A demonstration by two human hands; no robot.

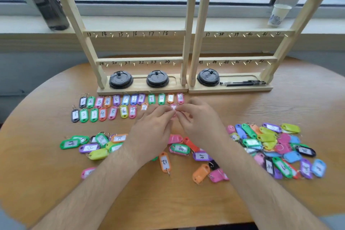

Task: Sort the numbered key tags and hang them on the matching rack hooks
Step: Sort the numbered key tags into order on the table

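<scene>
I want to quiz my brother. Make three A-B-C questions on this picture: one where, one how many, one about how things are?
1. Where are the pens? A on the windowsill B on the right rack's base C in the cup
2. How many black lids? A three B two C five
3. The hooks shown are: A all full B half full C all bare

Answers: B, they lie beside the lid there; A, two left, one right; C, nothing hangs on them.
</scene>
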